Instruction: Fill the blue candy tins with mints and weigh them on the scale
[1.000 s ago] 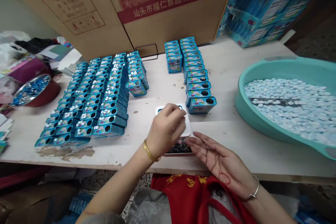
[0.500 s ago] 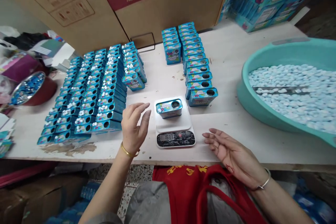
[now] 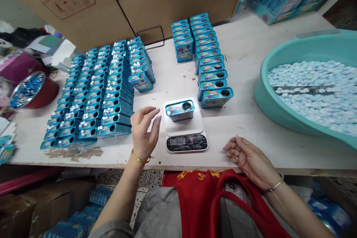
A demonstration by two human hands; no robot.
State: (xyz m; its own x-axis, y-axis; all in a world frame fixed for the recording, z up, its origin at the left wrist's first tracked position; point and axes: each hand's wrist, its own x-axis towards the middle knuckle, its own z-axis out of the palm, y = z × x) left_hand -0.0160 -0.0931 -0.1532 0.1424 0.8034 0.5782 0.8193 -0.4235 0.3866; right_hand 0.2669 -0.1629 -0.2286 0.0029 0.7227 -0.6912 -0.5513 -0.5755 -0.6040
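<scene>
On the small white kitchen scale [image 3: 185, 128] stands a blue candy tin [image 3: 180, 112] with a round dark opening on top. One white candy [image 3: 169, 113] lies at the left end of its top. The scale display [image 3: 177, 141] seems to read 1662. My left hand [image 3: 145, 132] hovers just left of the scale, thumb and fingers apart, touching nothing. Right of the scale, my right hand [image 3: 248, 160] is held near the table edge, palm turned inward, fingers loosely curled, with nothing visible in it.
Rows of blue tins topped with white candies [image 3: 93, 96] stand on the left. More tins [image 3: 212, 63] line up behind the scale. A turquoise basin [image 3: 264, 81] of pale candies sits at right, a red bowl [image 3: 51, 91] far left. A large carton [image 3: 178, 0] stands behind.
The scale's display has gone from about 1637 to 1662. My right hand has shifted slightly right, its fingers more curled. My left hand stays about where it was; the view has tilted slightly.
</scene>
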